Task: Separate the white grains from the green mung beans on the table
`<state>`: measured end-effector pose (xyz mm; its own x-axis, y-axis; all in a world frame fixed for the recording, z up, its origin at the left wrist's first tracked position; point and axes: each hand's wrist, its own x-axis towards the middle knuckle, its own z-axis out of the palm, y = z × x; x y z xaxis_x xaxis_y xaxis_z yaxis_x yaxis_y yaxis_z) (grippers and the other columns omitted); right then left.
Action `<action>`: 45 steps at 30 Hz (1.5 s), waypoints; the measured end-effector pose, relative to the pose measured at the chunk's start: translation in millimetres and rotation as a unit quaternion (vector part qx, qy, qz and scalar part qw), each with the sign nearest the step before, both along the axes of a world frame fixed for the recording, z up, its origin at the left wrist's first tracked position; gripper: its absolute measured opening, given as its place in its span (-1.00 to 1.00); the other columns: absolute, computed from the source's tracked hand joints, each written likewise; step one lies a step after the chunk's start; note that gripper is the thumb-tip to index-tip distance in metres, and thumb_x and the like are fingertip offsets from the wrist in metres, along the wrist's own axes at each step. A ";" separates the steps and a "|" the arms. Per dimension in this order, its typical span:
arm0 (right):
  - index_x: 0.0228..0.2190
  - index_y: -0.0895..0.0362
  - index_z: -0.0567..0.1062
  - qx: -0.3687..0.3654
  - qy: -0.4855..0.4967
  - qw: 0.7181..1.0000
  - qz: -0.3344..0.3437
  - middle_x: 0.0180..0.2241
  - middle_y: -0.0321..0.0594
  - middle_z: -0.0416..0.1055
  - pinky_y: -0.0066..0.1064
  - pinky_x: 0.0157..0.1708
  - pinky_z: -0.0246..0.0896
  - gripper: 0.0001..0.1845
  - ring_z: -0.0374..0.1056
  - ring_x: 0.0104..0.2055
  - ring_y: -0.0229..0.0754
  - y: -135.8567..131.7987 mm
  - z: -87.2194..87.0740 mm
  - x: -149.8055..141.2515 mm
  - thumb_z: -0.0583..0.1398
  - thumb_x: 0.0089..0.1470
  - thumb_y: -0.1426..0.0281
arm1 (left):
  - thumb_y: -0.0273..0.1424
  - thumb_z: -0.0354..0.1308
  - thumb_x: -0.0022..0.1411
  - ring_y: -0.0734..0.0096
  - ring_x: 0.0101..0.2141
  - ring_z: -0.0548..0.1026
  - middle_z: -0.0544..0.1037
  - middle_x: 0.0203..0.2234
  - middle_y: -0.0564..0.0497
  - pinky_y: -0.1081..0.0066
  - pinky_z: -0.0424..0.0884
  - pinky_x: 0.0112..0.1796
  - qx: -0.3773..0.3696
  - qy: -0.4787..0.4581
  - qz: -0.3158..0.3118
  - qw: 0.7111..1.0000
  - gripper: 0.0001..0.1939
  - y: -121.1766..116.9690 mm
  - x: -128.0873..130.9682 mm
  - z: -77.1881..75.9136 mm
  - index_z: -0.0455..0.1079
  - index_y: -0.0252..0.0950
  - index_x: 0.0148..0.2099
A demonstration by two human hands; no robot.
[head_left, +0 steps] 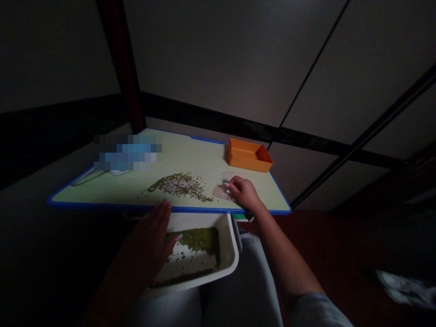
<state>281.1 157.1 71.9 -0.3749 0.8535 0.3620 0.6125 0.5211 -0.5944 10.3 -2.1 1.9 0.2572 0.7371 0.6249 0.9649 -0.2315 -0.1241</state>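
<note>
Small green seeds or beans (180, 185) lie scattered over a pale yellow-green tabletop (204, 154) with a blue edge. My right hand (242, 191) rests at the right end of the scatter, over a pinkish printed patch (221, 192). Its fingers are curled in a pinch; whatever they may hold is too small to make out. Below the front edge, a white tub (233, 254) sits at my lap with more green seeds (200, 238) inside. My left hand (158, 229) is over the tub's left side, fingers stretched towards the table edge and thumb apart, holding nothing visible.
An orange open box (247, 156) stands at the table's back right. A blurred-out bluish object (129, 154) is at the left, with a cable (88, 177) beside it. Dark panelled walls (211, 59) rise behind the table. A whitish item (405, 288) lies at the far right.
</note>
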 end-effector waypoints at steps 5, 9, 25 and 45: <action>-0.49 0.12 0.40 -0.062 0.067 0.996 0.010 -0.60 -0.32 0.38 -0.50 -0.53 -0.03 -0.71 0.20 -0.55 -0.30 -0.1 -8.0 9.6 0.18 0.09 0.17 | -0.07 -0.16 0.28 0.00 0.22 0.27 0.27 0.23 -0.36 0.10 0.30 0.12 -0.006 -0.009 0.009 1.000 -0.21 1.4 -1.5 -3.7 -0.19 -0.48 0.38; -0.51 0.14 0.42 -0.087 0.113 0.989 0.028 -0.62 -0.34 0.33 -0.51 -0.56 -0.03 -0.70 0.18 -0.57 -0.31 0.6 -10.8 9.1 0.20 0.04 0.16 | -0.07 -0.17 0.29 -0.01 0.22 0.27 0.27 0.23 -0.37 0.10 0.31 0.11 -0.012 0.012 0.007 1.000 -0.20 0.1 -3.1 -2.1 -0.23 -0.48 0.38; -0.52 0.13 0.40 -0.097 0.104 0.989 0.037 -0.64 -0.39 0.28 -0.52 -0.55 -0.11 -0.72 0.14 -0.59 -0.34 -2.3 -10.7 6.1 0.23 0.05 0.19 | -0.05 -0.21 0.29 -0.06 0.22 0.26 0.24 0.25 -0.38 0.05 0.33 0.09 -0.024 0.024 0.021 0.999 -0.18 0.5 -2.7 -1.8 -0.30 -0.46 0.39; -0.50 0.13 0.51 -0.004 -0.001 0.998 0.064 -0.65 -0.39 0.27 -0.49 -0.46 -0.08 -0.78 0.11 -0.57 -0.34 -12.9 2.3 -5.1 0.24 0.10 0.27 | -0.03 -0.15 0.26 -0.05 0.25 0.22 0.18 0.28 -0.40 0.05 0.28 0.14 -0.049 -0.002 0.010 0.999 -0.16 -0.9 -2.6 -0.1 -0.22 -0.50 0.38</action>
<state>276.0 144.1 74.2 -0.4824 0.8013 0.3538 0.5426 0.5905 -0.5975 7.7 -2.9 1.8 0.2392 0.7997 0.5507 0.9700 -0.2221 -0.0989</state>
